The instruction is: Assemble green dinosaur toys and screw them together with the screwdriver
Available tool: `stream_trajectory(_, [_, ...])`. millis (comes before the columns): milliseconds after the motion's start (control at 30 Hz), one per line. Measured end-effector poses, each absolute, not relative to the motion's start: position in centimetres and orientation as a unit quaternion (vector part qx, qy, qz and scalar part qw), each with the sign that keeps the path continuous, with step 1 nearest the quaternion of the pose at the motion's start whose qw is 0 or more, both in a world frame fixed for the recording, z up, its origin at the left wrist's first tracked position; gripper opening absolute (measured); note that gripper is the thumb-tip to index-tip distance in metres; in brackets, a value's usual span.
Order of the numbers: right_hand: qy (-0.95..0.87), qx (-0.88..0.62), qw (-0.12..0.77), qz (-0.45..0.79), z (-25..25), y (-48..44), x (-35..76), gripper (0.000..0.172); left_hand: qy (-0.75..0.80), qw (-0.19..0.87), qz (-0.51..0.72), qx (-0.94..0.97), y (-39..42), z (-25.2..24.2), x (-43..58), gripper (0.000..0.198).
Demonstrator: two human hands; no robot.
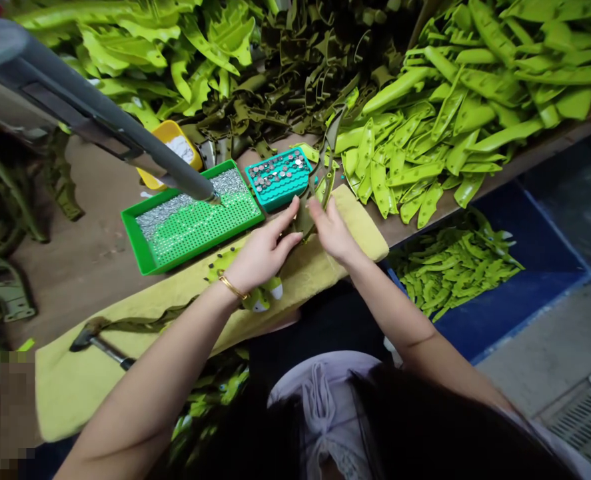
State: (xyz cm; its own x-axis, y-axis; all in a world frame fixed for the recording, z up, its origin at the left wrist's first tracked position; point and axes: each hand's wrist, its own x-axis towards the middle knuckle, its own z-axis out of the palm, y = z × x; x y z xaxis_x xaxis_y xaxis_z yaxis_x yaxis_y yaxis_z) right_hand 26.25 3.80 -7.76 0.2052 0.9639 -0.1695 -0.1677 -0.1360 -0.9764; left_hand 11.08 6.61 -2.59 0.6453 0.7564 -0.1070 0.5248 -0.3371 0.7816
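Note:
Both my hands meet over the yellow padded mat (325,270) at the table edge. Between them is a dark olive curved plastic part (304,220), with a lime-green piece (328,183) lying along its upper end. My left hand (265,250), a gold bangle at its wrist, grips the olive part's left side with thumb and fingers. From the right, my right hand (332,230) has its fingers closed on the same part; its fingertips are partly hidden. Under my left wrist lies a lime-green part with dark pegs (220,263).
A grey power screwdriver (120,137) slants over a green tray of screws (142,257). Beside it are a teal tray of small metal pieces (280,200) and a yellow tub (195,160). A hammer (88,335) lies left. Lime parts (425,140) heap right, above a blue bin (545,267).

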Motion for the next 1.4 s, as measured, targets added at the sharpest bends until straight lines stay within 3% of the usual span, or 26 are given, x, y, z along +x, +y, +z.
stream_trajectory(200, [-0.42,-0.574,0.508,0.485,-8.7,2.4,26.1,0.036,0.406,0.325,0.142,0.842,5.6,-3.5,11.1,0.065])
stream_trajectory(367, [-0.476,-0.604,0.437,0.467,-8.9,2.0,27.0,0.036,0.388,0.295,0.157,0.859,5.0,-4.9,11.0,0.064])
stream_trajectory(567, [-0.42,-0.551,0.533,0.487,-9.5,2.2,25.9,0.033,0.406,0.27,0.15,0.86,4.3,-4.6,11.0,0.063])
stream_trajectory(667, [-0.392,-0.568,0.537,0.484,-9.6,1.9,25.2,0.038,0.456,0.276,0.14,0.834,4.3,-4.3,11.2,0.069])
stream_trajectory(767, [-0.481,-0.554,0.455,0.505,-8.6,2.3,28.0,0.035,0.473,0.357,0.127,0.795,5.5,-4.0,11.5,0.067])
stream_trajectory(867, [-0.565,-0.639,0.375,0.362,-6.2,4.5,35.0,0.042,0.436,0.494,0.121,0.742,7.2,-3.9,12.0,0.058])
stream_trajectory(933, [-0.494,-0.798,0.34,0.057,-4.2,6.7,40.3,0.046,0.429,0.532,0.124,0.72,7.7,-4.0,12.1,0.054])
stream_trajectory(1033, [-0.423,-0.854,0.297,-0.059,-1.9,9.7,46.0,0.059,0.433,0.525,0.113,0.724,7.7,-4.2,11.8,0.051])
stream_trajectory(1133, [-0.409,-0.871,0.267,-0.052,-1.4,11.1,47.0,0.062,0.442,0.515,0.078,0.731,7.5,-4.3,10.7,0.053])
stream_trajectory(1233, [-0.471,-0.832,0.293,-0.023,-2.0,10.8,44.5,0.057,0.455,0.508,0.048,0.73,7.9,-4.3,9.4,0.055])
stream_trajectory(1400, [-0.646,-0.672,0.317,0.176,-3.3,8.0,37.7,0.046,0.449,0.559,-0.018,0.697,8.6,-4.0,9.0,0.047])
